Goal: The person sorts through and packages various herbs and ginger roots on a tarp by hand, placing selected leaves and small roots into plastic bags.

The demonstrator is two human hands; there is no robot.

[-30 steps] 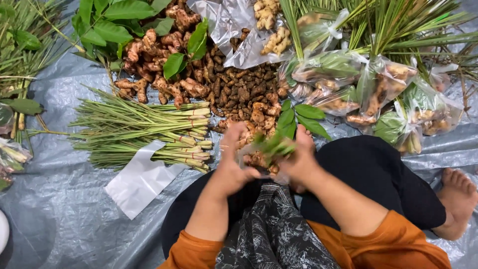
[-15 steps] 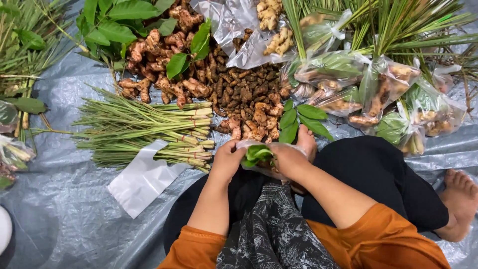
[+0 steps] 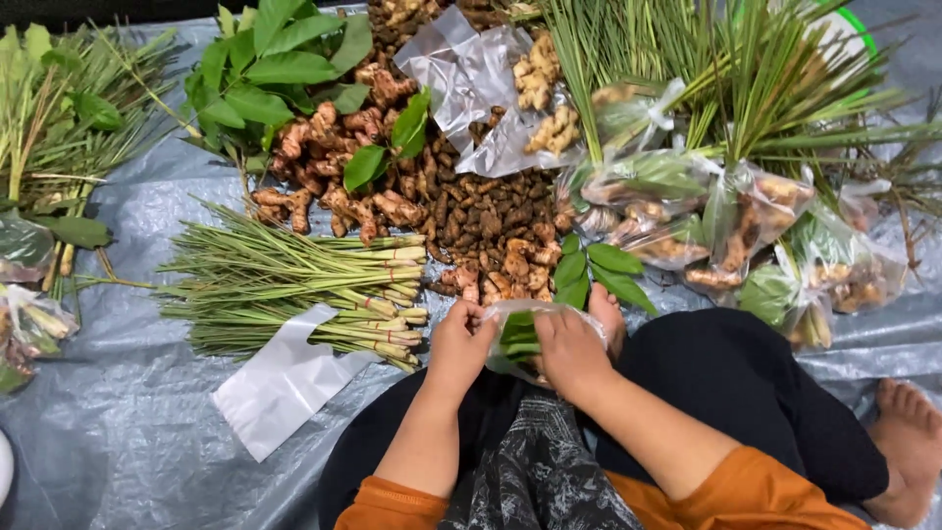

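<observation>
While both hands work just above the lap, a small clear plastic bag (image 3: 518,339) sits pinched between them, glossy and crumpled, with green leaves showing through its thin skin. The left hand (image 3: 461,345) grips the bag's left edge with its fingertips at the top rim; the right hand (image 3: 572,350) clamps the other side, fingers curled over the plastic. The two hands are close together, parted only by the bag's width. It hangs just in front of the dark trousers, right at the near edge of the spread on the grey tarp (image 3: 118,432).

Just beyond the knuckles lie brown roots (image 3: 486,221) in a heap, with a loose sprig of green leaves (image 3: 603,270) beside them. A bundle of lemongrass (image 3: 294,285) stretches out to the left, and a flat empty bag (image 3: 285,378) lies near it. Filled, tied bags (image 3: 746,221) crowd the right side.

Against half a second ago, the leaves are now tucked down inside the plastic rather than bunched between the fingers, and the right hand has closed over the bag's side. A second back, both hands were up at the root pile.
</observation>
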